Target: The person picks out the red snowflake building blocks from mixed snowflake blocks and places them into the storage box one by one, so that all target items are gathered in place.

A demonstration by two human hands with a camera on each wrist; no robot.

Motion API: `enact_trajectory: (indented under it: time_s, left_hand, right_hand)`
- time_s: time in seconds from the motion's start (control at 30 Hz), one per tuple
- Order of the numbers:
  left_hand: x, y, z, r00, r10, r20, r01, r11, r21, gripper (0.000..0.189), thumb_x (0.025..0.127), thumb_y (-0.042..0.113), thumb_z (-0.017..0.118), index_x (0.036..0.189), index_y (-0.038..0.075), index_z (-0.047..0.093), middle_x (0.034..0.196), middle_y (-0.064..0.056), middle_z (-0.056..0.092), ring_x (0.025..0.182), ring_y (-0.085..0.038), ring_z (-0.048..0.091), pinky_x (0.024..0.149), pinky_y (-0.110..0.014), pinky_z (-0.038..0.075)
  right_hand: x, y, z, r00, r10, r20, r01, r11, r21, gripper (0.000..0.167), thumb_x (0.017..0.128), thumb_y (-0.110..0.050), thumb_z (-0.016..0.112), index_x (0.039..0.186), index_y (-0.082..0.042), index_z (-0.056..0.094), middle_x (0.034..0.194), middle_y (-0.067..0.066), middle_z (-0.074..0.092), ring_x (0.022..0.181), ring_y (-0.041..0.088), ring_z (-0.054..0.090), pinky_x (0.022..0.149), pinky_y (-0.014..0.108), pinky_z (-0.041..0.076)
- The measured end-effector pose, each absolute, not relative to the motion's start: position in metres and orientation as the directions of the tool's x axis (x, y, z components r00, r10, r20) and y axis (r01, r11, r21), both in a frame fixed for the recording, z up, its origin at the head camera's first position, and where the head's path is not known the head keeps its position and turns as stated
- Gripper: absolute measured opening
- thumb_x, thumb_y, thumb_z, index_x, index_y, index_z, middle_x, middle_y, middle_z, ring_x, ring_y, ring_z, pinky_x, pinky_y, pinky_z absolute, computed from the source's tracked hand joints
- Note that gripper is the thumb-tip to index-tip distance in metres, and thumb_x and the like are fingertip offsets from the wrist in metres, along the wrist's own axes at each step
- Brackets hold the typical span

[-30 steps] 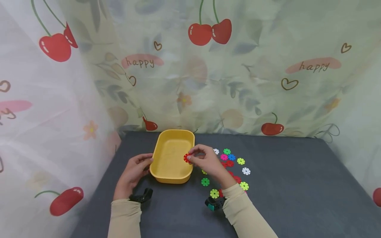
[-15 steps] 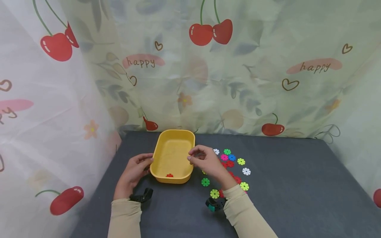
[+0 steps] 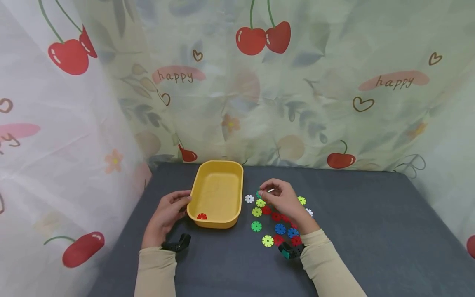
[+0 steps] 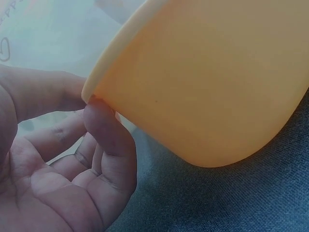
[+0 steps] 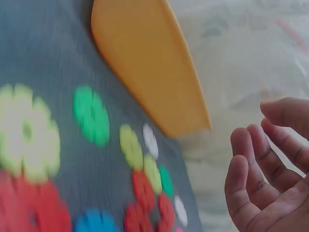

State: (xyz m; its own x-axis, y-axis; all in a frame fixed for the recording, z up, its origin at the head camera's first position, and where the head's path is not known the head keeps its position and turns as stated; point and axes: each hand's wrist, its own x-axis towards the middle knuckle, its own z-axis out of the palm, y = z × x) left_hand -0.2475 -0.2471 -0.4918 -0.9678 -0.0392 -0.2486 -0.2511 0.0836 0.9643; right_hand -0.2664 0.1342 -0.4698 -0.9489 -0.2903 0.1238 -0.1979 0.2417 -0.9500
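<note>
The table (image 3: 371, 214) ends close behind the far end of the deep yellow plastic box (image 3: 217, 192); its left edge runs near the box, its right edge well apart, with the widest stretch of cloth on that side. The left hand (image 3: 168, 212) pinches the box's left rim between thumb and forefinger. Right of the box, the right hand (image 3: 285, 201) hovers above the discs, its bare fingers loosely curved, the thumb apart from them.

A red notched plastic disc (image 3: 202, 216) sits inside the box, at its near-left corner. Just right of the box lies a white notched disc (image 3: 249, 199); beyond spread more flat notched discs (image 3: 256, 226) in green, yellow-green, red and blue, some partly hidden by the right hand and its black wristband (image 3: 291, 250).

Dark grey woven cloth lies under the box; a pale cherry-printed hanging sheet (image 3: 237, 111) rises behind it.
</note>
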Motion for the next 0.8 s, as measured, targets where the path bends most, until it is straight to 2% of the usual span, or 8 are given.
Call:
enact_trajectory:
  time_s: [0.13,0.27,0.53,0.8]
  left_hand:
    - [-0.248,-0.248,-0.492,-0.967,-0.042,-0.252,-0.255,0.082,0.964,0.044,0.106,0.024,0.066,0.146,0.005,0.060,0.139,-0.018,0.065,0.105,-0.019,0.065,0.080,-0.027,0.057]
    - [-0.248,-0.248,-0.492,-0.966,-0.043,-0.253,-0.256,0.086,0.963,0.045,0.106,0.024,0.066,0.146,0.005,0.060,0.138,-0.017,0.066,0.105,-0.018,0.065,0.080,-0.027,0.057]
    - [-0.248,-0.249,-0.493,-0.967,-0.042,-0.250,-0.253,0.087,0.964,0.046,0.106,0.025,0.067,0.146,0.005,0.059,0.137,-0.016,0.066,0.106,-0.018,0.065,0.081,-0.027,0.057]
    - [-0.249,-0.249,-0.494,-0.968,-0.040,-0.246,-0.249,0.078,0.965,0.045,0.106,0.024,0.066,0.146,0.005,0.060,0.140,-0.018,0.065,0.106,-0.019,0.065,0.082,-0.026,0.058]
  right_hand:
    - [-0.270,0.158,-0.474,-0.961,-0.256,0.105,-0.180,0.291,-0.940,0.028,0.103,-0.019,0.072,0.122,0.001,0.069,0.114,0.018,0.069,0.095,0.045,0.069,0.080,0.045,0.059]
    - [-0.273,0.180,-0.479,-0.971,-0.223,0.090,-0.168,0.359,-0.918,0.027,0.104,-0.017,0.070,0.126,-0.002,0.068,0.112,0.017,0.070,0.096,0.046,0.068,0.077,0.044,0.056]
    - [-0.278,0.208,-0.488,-0.981,-0.181,0.065,-0.144,0.465,-0.874,0.033,0.102,-0.015,0.071,0.129,0.004,0.066,0.111,0.019,0.070,0.098,0.039,0.070,0.077,0.034,0.054]
    - [-0.283,0.219,-0.499,-0.979,-0.201,0.036,-0.143,0.552,-0.821,0.030,0.100,-0.016,0.073,0.124,0.002,0.069,0.104,0.015,0.069,0.078,0.023,0.063,0.064,0.032,0.051]
